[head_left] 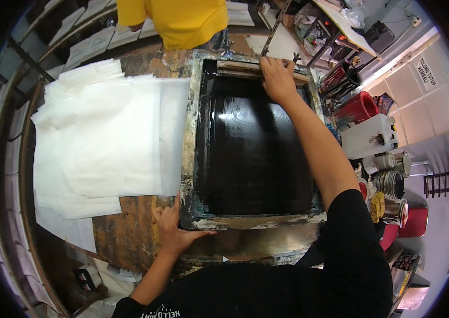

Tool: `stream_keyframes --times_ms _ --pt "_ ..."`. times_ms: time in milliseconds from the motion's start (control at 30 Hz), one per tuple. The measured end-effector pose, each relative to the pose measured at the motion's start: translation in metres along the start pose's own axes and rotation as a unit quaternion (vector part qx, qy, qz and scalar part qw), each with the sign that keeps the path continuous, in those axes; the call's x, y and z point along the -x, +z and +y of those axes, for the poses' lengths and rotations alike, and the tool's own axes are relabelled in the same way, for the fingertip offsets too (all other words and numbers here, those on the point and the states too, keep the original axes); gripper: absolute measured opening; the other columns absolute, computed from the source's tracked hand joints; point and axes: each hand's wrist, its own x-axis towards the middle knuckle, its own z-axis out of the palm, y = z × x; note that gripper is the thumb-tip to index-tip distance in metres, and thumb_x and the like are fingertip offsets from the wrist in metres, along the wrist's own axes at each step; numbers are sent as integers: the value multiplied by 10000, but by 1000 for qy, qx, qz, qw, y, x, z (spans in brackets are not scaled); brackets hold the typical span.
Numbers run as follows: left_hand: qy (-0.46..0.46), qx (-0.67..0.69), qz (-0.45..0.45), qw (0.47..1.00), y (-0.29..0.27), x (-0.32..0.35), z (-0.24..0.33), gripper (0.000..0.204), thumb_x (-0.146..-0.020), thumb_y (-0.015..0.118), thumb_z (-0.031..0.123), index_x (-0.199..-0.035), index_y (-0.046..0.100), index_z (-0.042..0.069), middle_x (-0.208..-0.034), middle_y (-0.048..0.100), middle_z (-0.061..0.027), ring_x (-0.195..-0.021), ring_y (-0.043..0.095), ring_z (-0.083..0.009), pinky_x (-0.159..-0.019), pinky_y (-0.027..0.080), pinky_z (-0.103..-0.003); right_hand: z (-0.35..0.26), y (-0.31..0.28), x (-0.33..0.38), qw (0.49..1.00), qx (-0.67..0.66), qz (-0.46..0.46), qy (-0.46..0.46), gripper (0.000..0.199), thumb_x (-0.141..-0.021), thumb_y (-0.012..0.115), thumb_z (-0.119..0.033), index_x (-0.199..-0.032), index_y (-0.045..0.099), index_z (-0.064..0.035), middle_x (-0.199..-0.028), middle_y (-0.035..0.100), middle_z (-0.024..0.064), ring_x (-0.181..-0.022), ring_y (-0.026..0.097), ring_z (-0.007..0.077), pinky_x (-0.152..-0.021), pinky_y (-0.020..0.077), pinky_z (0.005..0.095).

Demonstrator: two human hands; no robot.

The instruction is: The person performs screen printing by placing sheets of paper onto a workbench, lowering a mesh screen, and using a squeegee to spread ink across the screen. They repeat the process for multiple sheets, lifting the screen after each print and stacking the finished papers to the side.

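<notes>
A printing screen [187, 153] lies on the worktable, its wooden frame stained and its mesh dark and glossy with black ink. At the frame's far end, my right hand [278, 82] is closed over the wooden handle of a squeegee [235, 68], which lies crosswise there; the blade is hidden. My left hand [174, 227] is at the near left corner of the frame. Its index finger points up along the side and its thumb stretches along the near edge, apart from each other. Left of the frame lies a pile of thin white sheets [102, 132], possibly plastic bags.
A person in a yellow shirt [182, 21] stands beyond the table [129, 228]. Racks with white sheets [89, 45] line the left and back. To the right are a red bucket [359, 108], a white jerrycan [370, 137] and several paint cans [388, 183].
</notes>
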Motion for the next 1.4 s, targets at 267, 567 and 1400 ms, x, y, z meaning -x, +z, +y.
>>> stream_keyframes --times_ms 267,567,1400 --pt "-14 -73 -19 997 -2 0 3 1298 -502 892 801 -1516 609 43 -980 530 -74 -962 505 -263 -921 318 -445 -26 -23 50 1000 -22 -14 -11 541 -747 837 -107 -1188 524 -112 -1098 612 66 -1102 611 291 -966 405 541" --pt "-17 -58 -13 998 -4 -2 10 1238 -514 911 751 -1480 632 27 -1053 561 -94 -1060 519 -291 -990 320 -450 -66 -78 139 998 -36 -52 -1 488 -763 800 -93 -1187 559 -105 -1128 622 75 -1104 605 299 -976 406 542" --pt "146 503 280 804 -22 -97 54 849 -1005 754 259 -1639 271 -31 -1421 606 -177 -1228 630 -210 -1064 498 -337 -61 -304 155 987 -79 143 -1 430 -786 797 -452 -994 623 -119 -908 613 70 -922 617 299 -924 396 518"
